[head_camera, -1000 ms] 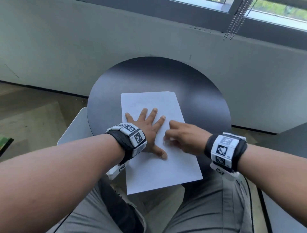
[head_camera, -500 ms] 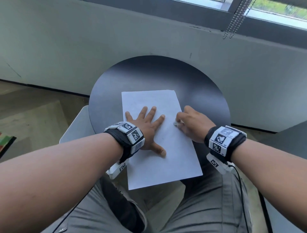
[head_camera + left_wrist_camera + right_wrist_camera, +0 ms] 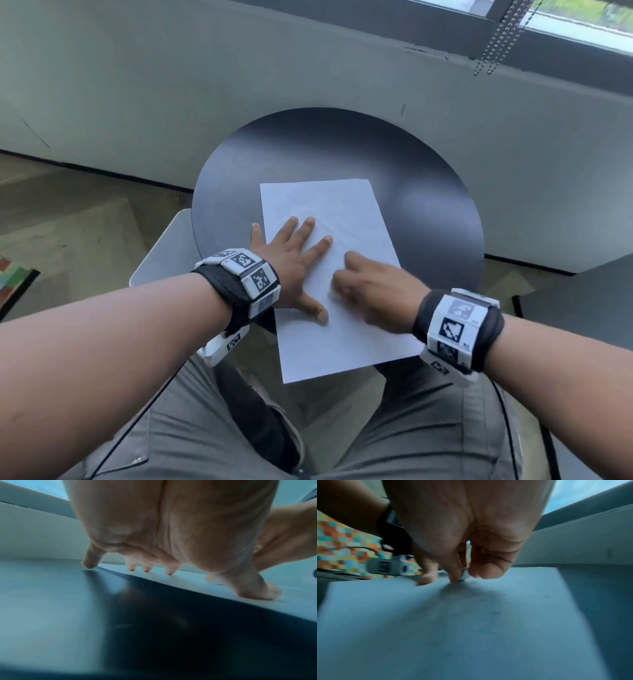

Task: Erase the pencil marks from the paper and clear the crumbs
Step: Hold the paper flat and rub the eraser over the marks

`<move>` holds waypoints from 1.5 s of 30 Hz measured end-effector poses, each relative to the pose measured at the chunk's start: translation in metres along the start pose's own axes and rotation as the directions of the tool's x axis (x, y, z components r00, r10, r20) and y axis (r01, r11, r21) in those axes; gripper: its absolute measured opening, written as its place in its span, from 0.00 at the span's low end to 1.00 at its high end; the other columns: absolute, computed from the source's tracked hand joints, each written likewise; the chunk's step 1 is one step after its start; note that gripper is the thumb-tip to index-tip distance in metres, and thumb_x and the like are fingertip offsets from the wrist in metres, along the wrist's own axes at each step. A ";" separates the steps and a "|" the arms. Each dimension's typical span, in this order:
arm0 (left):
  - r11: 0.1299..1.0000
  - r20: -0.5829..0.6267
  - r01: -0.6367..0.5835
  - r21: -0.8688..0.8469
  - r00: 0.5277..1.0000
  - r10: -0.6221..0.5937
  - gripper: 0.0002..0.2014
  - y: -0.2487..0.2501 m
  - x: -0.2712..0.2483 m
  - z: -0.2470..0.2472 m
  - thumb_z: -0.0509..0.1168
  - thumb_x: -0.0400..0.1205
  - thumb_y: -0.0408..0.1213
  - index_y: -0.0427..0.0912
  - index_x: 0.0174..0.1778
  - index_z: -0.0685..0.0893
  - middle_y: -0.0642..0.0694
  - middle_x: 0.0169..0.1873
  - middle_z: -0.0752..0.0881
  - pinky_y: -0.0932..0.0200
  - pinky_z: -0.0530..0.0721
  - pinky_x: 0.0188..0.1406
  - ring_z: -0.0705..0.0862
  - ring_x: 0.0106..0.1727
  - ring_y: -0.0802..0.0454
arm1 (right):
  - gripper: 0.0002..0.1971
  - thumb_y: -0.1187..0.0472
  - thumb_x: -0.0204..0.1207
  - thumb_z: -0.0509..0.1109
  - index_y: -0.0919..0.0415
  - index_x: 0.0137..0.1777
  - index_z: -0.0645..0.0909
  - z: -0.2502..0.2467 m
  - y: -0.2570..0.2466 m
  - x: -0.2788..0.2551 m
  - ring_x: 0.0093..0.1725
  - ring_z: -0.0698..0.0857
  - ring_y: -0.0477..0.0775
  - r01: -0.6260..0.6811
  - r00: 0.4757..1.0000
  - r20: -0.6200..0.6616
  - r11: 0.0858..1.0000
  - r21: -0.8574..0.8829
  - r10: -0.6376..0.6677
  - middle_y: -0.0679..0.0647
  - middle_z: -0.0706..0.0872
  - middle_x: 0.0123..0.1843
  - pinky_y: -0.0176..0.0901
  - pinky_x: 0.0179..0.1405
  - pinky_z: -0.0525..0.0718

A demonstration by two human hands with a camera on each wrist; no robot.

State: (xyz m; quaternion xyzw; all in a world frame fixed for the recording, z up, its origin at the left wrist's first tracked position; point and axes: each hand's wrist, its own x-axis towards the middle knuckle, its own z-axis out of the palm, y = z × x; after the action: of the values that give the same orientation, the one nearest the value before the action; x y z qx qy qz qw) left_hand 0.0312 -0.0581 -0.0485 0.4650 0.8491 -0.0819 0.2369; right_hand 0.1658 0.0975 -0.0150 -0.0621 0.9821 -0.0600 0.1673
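Note:
A white sheet of paper lies on the round black table, its near end hanging past the table's edge. My left hand lies flat with spread fingers on the paper's left side; the little finger rests on the table. My right hand sits on the middle of the sheet, blurred. In the right wrist view its thumb and fingers pinch a small white eraser pressed onto the paper. A few small dark specks lie on the sheet.
A grey wall with a window ledge rises just behind the table. A white chair edge shows at the left of the table. My grey-trousered legs are below the paper's overhanging end. Blind chains hang at top right.
My right hand swept from the paper's right edge back toward the middle, close to the left hand's thumb and index finger. The left hand stayed flat on the paper.

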 end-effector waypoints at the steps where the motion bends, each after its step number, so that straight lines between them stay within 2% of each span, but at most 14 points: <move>1: 1.000 -0.004 -0.002 -0.001 1.000 0.002 0.70 0.000 0.000 0.000 0.58 0.56 0.90 0.62 0.85 0.29 0.49 0.86 0.26 0.13 0.45 0.76 0.29 0.87 0.43 | 0.09 0.52 0.83 0.60 0.57 0.54 0.74 -0.004 0.010 0.005 0.40 0.77 0.60 -0.098 0.995 -0.034 0.995 0.015 0.099 0.54 0.70 0.52 0.54 0.39 0.80; 4: 1.000 -0.010 -0.001 0.004 1.000 0.001 0.70 -0.001 0.001 0.001 0.57 0.55 0.90 0.62 0.85 0.29 0.49 0.86 0.27 0.13 0.45 0.75 0.29 0.88 0.42 | 0.13 0.50 0.85 0.57 0.60 0.52 0.73 -0.012 0.024 0.016 0.41 0.79 0.65 -0.312 0.941 -0.126 0.950 0.025 0.313 0.54 0.69 0.51 0.54 0.42 0.81; 9: 1.000 -0.006 -0.007 0.000 1.000 0.007 0.70 -0.001 0.001 0.002 0.56 0.55 0.91 0.61 0.85 0.28 0.48 0.86 0.26 0.13 0.44 0.75 0.29 0.87 0.42 | 0.09 0.54 0.82 0.61 0.59 0.53 0.73 -0.001 -0.024 0.007 0.39 0.74 0.61 -0.008 1.000 0.018 0.999 0.049 0.007 0.55 0.69 0.51 0.51 0.36 0.73; 11: 1.000 -0.005 -0.002 0.007 1.000 0.002 0.70 0.000 0.000 0.001 0.56 0.55 0.90 0.61 0.85 0.29 0.48 0.86 0.26 0.13 0.45 0.75 0.30 0.88 0.42 | 0.12 0.48 0.84 0.59 0.57 0.53 0.74 -0.005 -0.003 0.020 0.41 0.77 0.62 -0.095 0.995 -0.039 0.995 0.033 0.096 0.53 0.68 0.50 0.51 0.40 0.77; 14: 1.000 -0.013 0.008 0.011 1.000 -0.008 0.71 0.002 0.001 0.000 0.57 0.54 0.90 0.61 0.86 0.30 0.48 0.87 0.28 0.13 0.46 0.75 0.31 0.88 0.41 | 0.14 0.46 0.83 0.58 0.58 0.53 0.75 -0.016 0.037 0.039 0.47 0.81 0.66 -0.366 0.919 -0.143 0.930 0.042 0.368 0.56 0.72 0.53 0.56 0.47 0.83; 16: 1.000 -0.013 0.009 0.010 1.000 -0.009 0.71 0.002 0.001 -0.001 0.57 0.54 0.90 0.61 0.86 0.30 0.47 0.87 0.28 0.13 0.47 0.75 0.31 0.88 0.40 | 0.13 0.49 0.84 0.57 0.59 0.54 0.74 -0.016 0.029 0.037 0.43 0.79 0.64 -0.326 0.935 -0.135 0.945 0.028 0.326 0.56 0.71 0.54 0.51 0.43 0.79; 20: 1.000 0.003 -0.002 -0.001 1.000 0.002 0.70 0.001 -0.001 -0.001 0.57 0.56 0.90 0.61 0.85 0.29 0.47 0.86 0.26 0.13 0.46 0.75 0.30 0.88 0.41 | 0.10 0.53 0.85 0.58 0.59 0.56 0.73 -0.009 -0.019 0.014 0.33 0.67 0.55 -0.016 1.000 0.015 1.000 0.012 0.016 0.51 0.63 0.50 0.45 0.36 0.65; 26: 1.000 0.007 0.002 0.011 1.000 -0.003 0.70 0.000 -0.001 -0.002 0.56 0.56 0.90 0.61 0.85 0.28 0.48 0.86 0.26 0.13 0.46 0.75 0.30 0.88 0.41 | 0.13 0.47 0.83 0.58 0.57 0.52 0.74 -0.016 0.037 0.044 0.43 0.79 0.65 -0.330 0.928 -0.168 0.943 0.040 0.332 0.55 0.72 0.52 0.54 0.45 0.82; 31: 1.000 0.003 -0.014 -0.025 1.000 0.014 0.70 -0.001 -0.002 -0.001 0.57 0.56 0.90 0.61 0.86 0.30 0.47 0.86 0.25 0.13 0.44 0.75 0.29 0.87 0.41 | 0.08 0.53 0.81 0.64 0.53 0.56 0.73 -0.002 -0.010 0.023 0.42 0.76 0.58 0.016 0.998 -0.065 0.999 0.041 -0.013 0.52 0.71 0.57 0.49 0.37 0.76; 34: 1.000 -0.013 -0.005 0.003 1.000 0.005 0.69 0.000 -0.001 0.000 0.57 0.56 0.90 0.61 0.86 0.30 0.48 0.86 0.27 0.13 0.46 0.75 0.30 0.88 0.41 | 0.11 0.44 0.82 0.59 0.49 0.56 0.74 -0.011 0.022 0.037 0.47 0.80 0.60 -0.160 0.980 -0.115 0.987 0.026 0.162 0.51 0.73 0.54 0.50 0.45 0.80; 36: 1.000 -0.018 0.004 0.005 1.000 -0.004 0.69 0.001 0.000 0.001 0.57 0.56 0.90 0.61 0.86 0.30 0.48 0.87 0.27 0.13 0.47 0.75 0.31 0.88 0.42 | 0.13 0.44 0.82 0.59 0.51 0.53 0.75 -0.018 0.041 0.046 0.50 0.81 0.64 -0.333 0.927 -0.168 0.942 0.042 0.336 0.53 0.75 0.53 0.54 0.49 0.82; 38: 1.000 -0.017 0.003 -0.002 1.000 -0.003 0.69 0.000 -0.001 0.001 0.58 0.56 0.89 0.62 0.86 0.30 0.48 0.87 0.27 0.13 0.46 0.75 0.31 0.88 0.42 | 0.12 0.47 0.82 0.58 0.55 0.54 0.74 -0.014 0.031 0.047 0.48 0.81 0.64 -0.306 0.935 -0.180 0.952 0.026 0.305 0.54 0.74 0.53 0.51 0.44 0.80; 42: 1.000 -0.008 -0.013 -0.022 1.000 0.013 0.69 0.000 -0.002 0.000 0.58 0.57 0.89 0.61 0.86 0.32 0.47 0.86 0.26 0.12 0.46 0.75 0.30 0.88 0.41 | 0.09 0.52 0.82 0.60 0.52 0.58 0.75 -0.008 -0.001 0.030 0.43 0.72 0.53 0.020 0.996 -0.082 1.000 0.014 -0.019 0.49 0.71 0.52 0.45 0.38 0.70; 45: 1.000 -0.014 -0.005 -0.003 1.000 0.005 0.70 0.000 -0.001 0.000 0.57 0.56 0.90 0.61 0.86 0.30 0.48 0.86 0.27 0.12 0.47 0.75 0.30 0.88 0.41 | 0.11 0.45 0.82 0.59 0.50 0.55 0.76 -0.018 0.032 0.041 0.50 0.79 0.58 -0.186 0.975 -0.122 0.982 -0.012 0.183 0.50 0.75 0.52 0.50 0.46 0.80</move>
State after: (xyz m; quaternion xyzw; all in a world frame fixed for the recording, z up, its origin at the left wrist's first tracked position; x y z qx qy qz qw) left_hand 0.0318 -0.0585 -0.0481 0.4673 0.8497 -0.0767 0.2320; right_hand 0.1180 0.1245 -0.0154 0.0311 0.9926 -0.0362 0.1118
